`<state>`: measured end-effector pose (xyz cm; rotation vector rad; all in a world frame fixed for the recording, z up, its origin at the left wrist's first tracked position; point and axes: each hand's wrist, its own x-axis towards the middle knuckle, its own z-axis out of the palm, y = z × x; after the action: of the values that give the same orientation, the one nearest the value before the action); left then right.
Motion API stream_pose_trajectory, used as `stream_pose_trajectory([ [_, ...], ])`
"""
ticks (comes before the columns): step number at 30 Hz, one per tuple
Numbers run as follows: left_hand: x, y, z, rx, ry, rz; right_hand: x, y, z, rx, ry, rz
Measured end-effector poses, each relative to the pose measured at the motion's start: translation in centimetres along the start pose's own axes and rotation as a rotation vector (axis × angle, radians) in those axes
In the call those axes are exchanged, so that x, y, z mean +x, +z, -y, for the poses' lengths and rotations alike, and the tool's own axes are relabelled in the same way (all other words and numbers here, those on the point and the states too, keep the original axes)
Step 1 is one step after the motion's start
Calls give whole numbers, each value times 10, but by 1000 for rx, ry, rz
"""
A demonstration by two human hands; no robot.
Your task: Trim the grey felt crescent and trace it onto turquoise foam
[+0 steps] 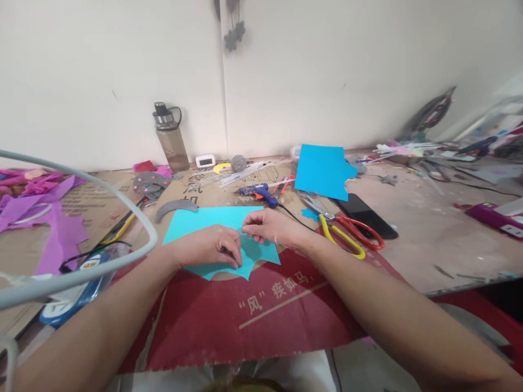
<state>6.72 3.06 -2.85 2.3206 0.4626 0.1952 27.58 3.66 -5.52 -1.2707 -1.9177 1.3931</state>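
Observation:
A turquoise sheet (208, 216) with a scalloped, cut-out near edge lies on the red cardboard (212, 321). Over its middle, my left hand (214, 246) is closed in a pinch, fingertips down at the sheet. Close beside it, my right hand (267, 226) also has its fingers pressed together above the sheet. What either pinch holds, if anything, is too small to make out. A curved grey felt strip (175, 207) touches the sheet's far left corner. Beyond my right hand lies a blue glue gun (259, 191), its cord running under my right wrist.
Scissors with red and yellow handles (347, 231) and a black phone (365, 215) lie at right. A bright blue sheet (321, 171) is behind them. A bottle (171, 139) and small clock (205, 161) stand at the back. A pale tube (118, 198) arcs across the left foreground.

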Motion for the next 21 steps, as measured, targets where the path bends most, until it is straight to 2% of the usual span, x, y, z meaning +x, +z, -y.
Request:
stream_pose_trajectory([
  [3,-1,1,1,19,13,1,-1,1,4,42,-14,-22],
  [7,-2,2,3,59,9,5,-2,-1,14,78,-139,-114],
  [11,-3,4,8,36,32,-14,6,-18,27,5,-226,-233],
  [13,-4,5,11,32,43,-19,18,-33,34,-107,-250,-279],
  [16,-5,7,15,7,43,-29,45,-59,43,-390,-230,-430],
  [21,-6,9,19,-17,39,-50,100,-95,50,-547,-114,-556],
])
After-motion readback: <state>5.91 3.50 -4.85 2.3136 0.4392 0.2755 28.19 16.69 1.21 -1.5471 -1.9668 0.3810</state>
